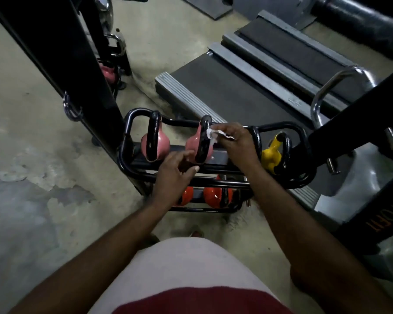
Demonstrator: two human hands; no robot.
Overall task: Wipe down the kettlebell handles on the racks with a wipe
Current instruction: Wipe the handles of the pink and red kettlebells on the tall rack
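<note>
A black two-tier rack (132,118) stands on the floor in front of me. Its top shelf holds two pink kettlebells, one at the left (155,143) and one in the middle (196,145), plus a yellow kettlebell (270,156) at the right. All have black handles. My right hand (235,143) pinches a white wipe (211,133) against the black handle (204,134) of the middle pink kettlebell. My left hand (175,175) hovers with relaxed fingers just in front of that kettlebell, holding nothing. Orange kettlebells (214,197) sit on the lower shelf.
A black machine upright (61,64) rises just left of the rack, with another pink kettlebell (107,72) beyond it. Treadmill decks (225,91) lie behind the rack. A chrome handle (322,94) and dark machine frame (372,220) stand at the right. Bare concrete floor spreads to the left.
</note>
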